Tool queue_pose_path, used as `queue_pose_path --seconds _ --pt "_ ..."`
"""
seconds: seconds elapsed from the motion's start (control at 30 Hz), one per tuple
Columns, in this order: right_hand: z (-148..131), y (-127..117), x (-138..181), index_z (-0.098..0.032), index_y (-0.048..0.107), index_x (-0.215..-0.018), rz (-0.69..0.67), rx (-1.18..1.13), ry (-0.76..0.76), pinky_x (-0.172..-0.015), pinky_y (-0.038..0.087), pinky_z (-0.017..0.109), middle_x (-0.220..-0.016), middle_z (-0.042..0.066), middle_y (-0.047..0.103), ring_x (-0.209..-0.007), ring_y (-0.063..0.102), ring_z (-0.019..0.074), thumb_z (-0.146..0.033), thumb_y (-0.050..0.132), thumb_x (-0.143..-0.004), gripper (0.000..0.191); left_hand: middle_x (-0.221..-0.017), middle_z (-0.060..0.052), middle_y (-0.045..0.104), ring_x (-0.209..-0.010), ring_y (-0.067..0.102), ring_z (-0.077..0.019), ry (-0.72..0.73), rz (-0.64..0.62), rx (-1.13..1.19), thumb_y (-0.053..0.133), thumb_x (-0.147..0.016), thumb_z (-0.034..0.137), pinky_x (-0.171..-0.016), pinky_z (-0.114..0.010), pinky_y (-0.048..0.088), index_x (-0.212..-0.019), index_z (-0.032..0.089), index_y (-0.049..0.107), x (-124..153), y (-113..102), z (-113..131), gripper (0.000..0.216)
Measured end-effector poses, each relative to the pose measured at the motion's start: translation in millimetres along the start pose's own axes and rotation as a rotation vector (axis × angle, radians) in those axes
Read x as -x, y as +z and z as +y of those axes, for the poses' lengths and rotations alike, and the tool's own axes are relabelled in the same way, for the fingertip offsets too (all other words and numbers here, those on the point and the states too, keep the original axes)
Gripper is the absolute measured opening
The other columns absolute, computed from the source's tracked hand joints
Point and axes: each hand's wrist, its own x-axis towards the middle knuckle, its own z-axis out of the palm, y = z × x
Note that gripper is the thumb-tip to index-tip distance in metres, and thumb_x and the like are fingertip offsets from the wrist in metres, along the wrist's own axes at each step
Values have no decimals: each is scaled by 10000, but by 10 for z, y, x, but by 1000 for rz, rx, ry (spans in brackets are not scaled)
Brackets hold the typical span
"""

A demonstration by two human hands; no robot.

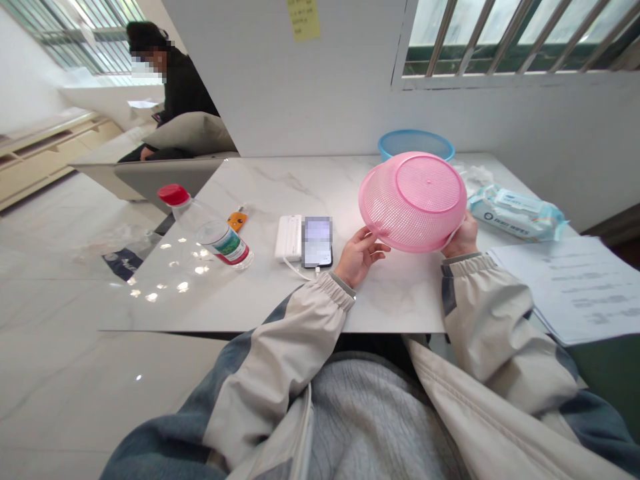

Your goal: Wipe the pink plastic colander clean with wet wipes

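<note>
Smooth sleeves nearest; left hand, right hand, each grip pinching rim, round pink perforated plastic colander.

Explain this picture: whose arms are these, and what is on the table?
No machine here: a person's head-worn camera looks down at their own hands. The left hand and right hand hold a round pink perforated plastic basket by its rim, tilted, bottom toward the camera, above a white marble-look table. On it lie a clear plastic bottle with a red cap, a white power bank beside a dark phone, a blue plastic basin, a pack of wipes and, at the right, printed papers.
</note>
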Motion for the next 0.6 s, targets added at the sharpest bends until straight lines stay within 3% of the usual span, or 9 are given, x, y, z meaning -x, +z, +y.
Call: queue_pose_path --seconds 0.43,0.6 --pt "-5 29 42 -178 683 -773 13 25 -16 -977 602 344 -769 17 712 -840 691 178 -188 389 -1054 407 -1018 -11 740 -762 702 -124 14 -34 -5 873 -764 207 -692 -258 481 -1098 215 692 3 -19 -21 381" --pt "-11 24 46 -173 706 -846 1 -3 -15 -1044 582 363 -846 25 739 -943 705 186 -194 407 -1061 368 -1025 -13 730 -780 690 -123 7 -42 -17 879 -769 216 -716 -273 474 -1121 218 685 14 -14 -15 402"
